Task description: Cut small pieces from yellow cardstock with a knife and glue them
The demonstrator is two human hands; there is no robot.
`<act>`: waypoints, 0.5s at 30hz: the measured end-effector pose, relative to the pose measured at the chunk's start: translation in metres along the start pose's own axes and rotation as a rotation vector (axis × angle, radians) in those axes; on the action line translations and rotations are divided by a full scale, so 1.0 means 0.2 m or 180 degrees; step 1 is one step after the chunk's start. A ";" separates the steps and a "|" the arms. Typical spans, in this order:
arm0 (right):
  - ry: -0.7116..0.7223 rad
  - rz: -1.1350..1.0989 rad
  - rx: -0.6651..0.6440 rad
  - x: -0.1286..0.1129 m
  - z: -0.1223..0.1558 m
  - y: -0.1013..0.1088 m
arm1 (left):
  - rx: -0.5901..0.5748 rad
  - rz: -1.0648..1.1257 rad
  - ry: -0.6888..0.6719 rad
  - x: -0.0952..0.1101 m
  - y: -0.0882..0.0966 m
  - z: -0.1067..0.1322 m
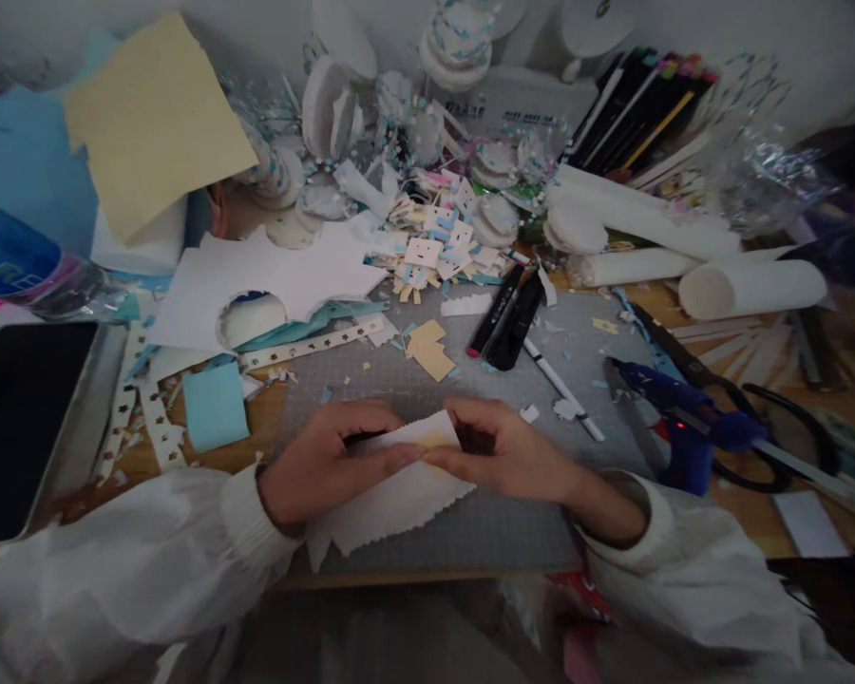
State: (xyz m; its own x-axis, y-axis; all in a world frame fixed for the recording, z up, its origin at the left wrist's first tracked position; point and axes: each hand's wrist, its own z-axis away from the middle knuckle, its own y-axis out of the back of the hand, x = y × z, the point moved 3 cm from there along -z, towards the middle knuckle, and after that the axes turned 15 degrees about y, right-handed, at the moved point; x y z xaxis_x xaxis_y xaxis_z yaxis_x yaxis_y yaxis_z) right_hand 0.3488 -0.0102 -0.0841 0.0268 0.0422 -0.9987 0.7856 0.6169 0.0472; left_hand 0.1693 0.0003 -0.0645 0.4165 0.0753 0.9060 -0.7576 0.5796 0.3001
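Observation:
Between both hands is a piece of white paper (399,503) with zigzag-cut edges, held tilted over the grey cutting mat (513,532). My left hand (342,461) grips its left part, thumb on top and fingers behind. My right hand (505,446) pinches the right end, its thumb tip close to the left thumb. A small yellowish patch (438,439) shows on the paper near the thumbs; I cannot tell whether it is a separate piece. Beyond the hands lie a cream paper cut-out (431,350), two black markers (505,313) and a white pen (562,389).
A blue hot glue gun (691,418) with a red light lies at right beside black-handled scissors (719,380). At left are a phone (28,418), a water bottle (35,266) and a blue sticky-note pad (215,404). Small paper figures (434,237) are heaped at the back.

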 end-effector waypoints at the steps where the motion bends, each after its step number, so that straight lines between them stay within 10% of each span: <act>1: -0.0040 -0.0092 0.0020 0.00 0.00 0.00 | -0.0023 0.0009 -0.0004 0.00 0.00 0.00; 15: 0.0108 -0.0501 0.0083 -0.01 0.00 -0.01 | -0.0006 0.0147 0.0070 -0.01 0.01 0.00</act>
State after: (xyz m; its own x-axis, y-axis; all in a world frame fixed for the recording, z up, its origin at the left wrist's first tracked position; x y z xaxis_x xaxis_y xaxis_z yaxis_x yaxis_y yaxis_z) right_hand 0.3463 -0.0118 -0.0816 -0.1183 -0.0265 -0.9926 0.7942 0.5975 -0.1106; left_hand 0.1672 0.0014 -0.0648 0.3920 0.1199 0.9121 -0.7753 0.5767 0.2574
